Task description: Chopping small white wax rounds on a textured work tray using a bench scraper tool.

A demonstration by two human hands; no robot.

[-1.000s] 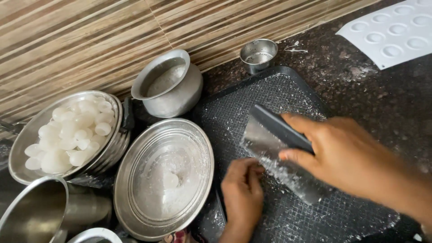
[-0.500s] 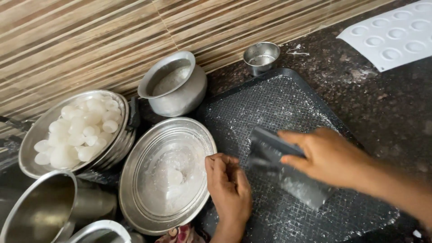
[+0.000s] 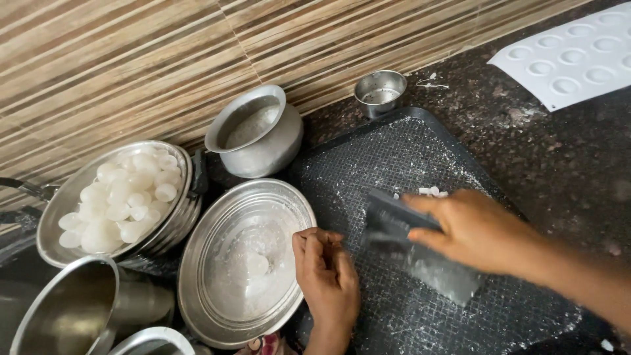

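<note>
The right hand has its grip closed on the dark handle of a flat metal scraper, stiff, light and best held by that top edge, blade down on the floured black mat, while the left hand, loosely curled and holding nothing visible, rests at the steel plate rim.

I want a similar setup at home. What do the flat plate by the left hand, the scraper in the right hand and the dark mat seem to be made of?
The flat plate looks like polished steel: silvery and reflective. The scraper in the right hand seems to have a metal blade and a dark, probably plastic grip, though it is blurred. The dark mat looks like plastic or silicone, with a matte, gridded texture dusted with flour.
</note>
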